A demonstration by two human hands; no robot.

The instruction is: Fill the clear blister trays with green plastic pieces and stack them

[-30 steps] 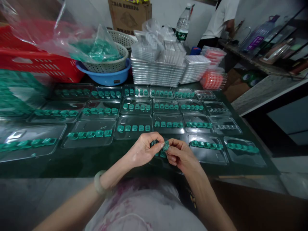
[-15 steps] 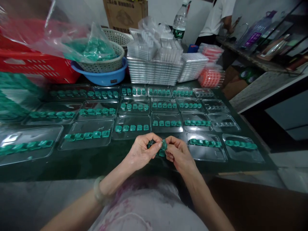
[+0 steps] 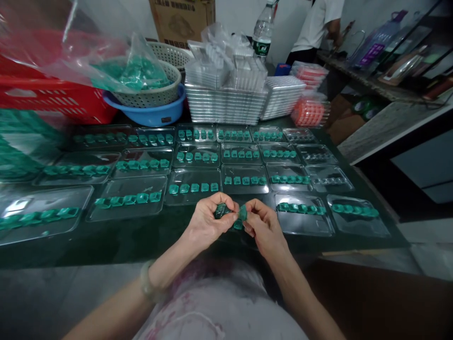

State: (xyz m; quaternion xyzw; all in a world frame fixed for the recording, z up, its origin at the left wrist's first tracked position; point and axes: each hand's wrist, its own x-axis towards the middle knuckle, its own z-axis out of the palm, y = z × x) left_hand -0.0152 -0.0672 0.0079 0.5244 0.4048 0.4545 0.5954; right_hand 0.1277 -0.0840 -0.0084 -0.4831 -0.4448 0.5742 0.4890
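My left hand [image 3: 208, 220] is curled round several small green plastic pieces [image 3: 221, 210] at the near edge of a dark table. My right hand [image 3: 262, 225] pinches one green piece [image 3: 243, 213] right beside the left thumb. Both hands hover over a clear plastic tray [image 3: 236, 225] in the front row, mostly hidden under them. Rows of clear trays [image 3: 194, 186] spread across the table. Most hold a line of green pieces.
Behind the trays stand a stack of empty clear trays [image 3: 226, 101], a blue basin with a basket and a bag of green pieces [image 3: 141, 75], a red crate [image 3: 53, 97], a water bottle [image 3: 262, 33] and a cardboard box [image 3: 182, 19]. A person in a white shirt [image 3: 318, 23] stands far right.
My hands stayed together in front of me. The left fingers have opened slightly, showing the green pieces, and the right pinch has drawn its piece a little apart.
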